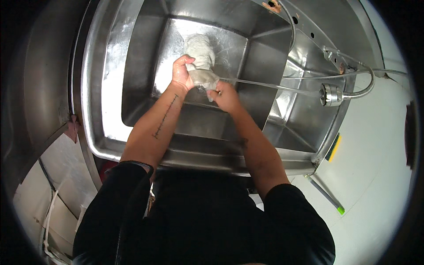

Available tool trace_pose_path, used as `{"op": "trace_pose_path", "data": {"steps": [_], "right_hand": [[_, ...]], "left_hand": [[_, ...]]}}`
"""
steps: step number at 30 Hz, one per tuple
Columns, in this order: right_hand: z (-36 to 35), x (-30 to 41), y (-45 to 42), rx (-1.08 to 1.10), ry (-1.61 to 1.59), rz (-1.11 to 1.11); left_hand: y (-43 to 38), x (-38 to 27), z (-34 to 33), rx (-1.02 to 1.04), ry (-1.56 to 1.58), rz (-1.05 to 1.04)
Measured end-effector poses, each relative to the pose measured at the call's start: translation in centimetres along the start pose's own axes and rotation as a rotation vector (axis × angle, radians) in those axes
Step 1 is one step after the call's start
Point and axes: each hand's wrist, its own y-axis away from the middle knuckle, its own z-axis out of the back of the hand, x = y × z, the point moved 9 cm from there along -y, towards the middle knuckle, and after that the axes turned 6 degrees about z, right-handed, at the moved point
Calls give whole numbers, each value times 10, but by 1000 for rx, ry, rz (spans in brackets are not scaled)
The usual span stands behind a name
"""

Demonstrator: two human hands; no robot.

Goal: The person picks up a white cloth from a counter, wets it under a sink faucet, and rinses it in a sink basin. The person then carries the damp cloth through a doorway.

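A wet, pale grey-white cloth point(201, 49) hangs bunched over the stainless steel sink basin point(265, 59). My left hand point(182, 73) grips its left side, thumb on top. On the other side, my right hand point(227, 96) pinches the near edge of the cloth between thumb and fingers. A thin stream of water point(261, 83) runs from the metal faucet head point(331, 94) to the cloth beside my right hand. Some water drips below the cloth. The fingers under the cloth are hidden.
A second steel basin point(301, 129) adjoins on the right, below the faucet. A flexible metal hose point(291, 23) curves down at the back. Right of the sink are a yellow-and-green scouring sponge point(334, 147) and a stick with a green tip point(326, 194). A reddish cloth point(72, 128) hangs at left.
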Motion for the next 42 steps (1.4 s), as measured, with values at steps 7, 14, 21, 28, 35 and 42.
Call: {"op": "trace_pose_path", "data": {"steps": [7, 14, 21, 28, 35, 42], "right_hand": [[82, 95, 5, -410, -251, 238], [106, 135, -26, -652, -548, 87], [87, 184, -10, -417, -809, 324], [90, 206, -35, -42, -351, 443], [97, 197, -76, -132, -75, 643], [21, 128, -71, 364, -89, 202]], "left_hand": [[-4, -50, 34, -369, -966, -290], [36, -90, -2, -1012, -1682, -607], [94, -23, -156, 142, -1538, -902], [95, -58, -143, -219, -1228, -825], [103, -101, -122, -28, -966, -726], [126, -87, -173, -55, -654, -680]]}}
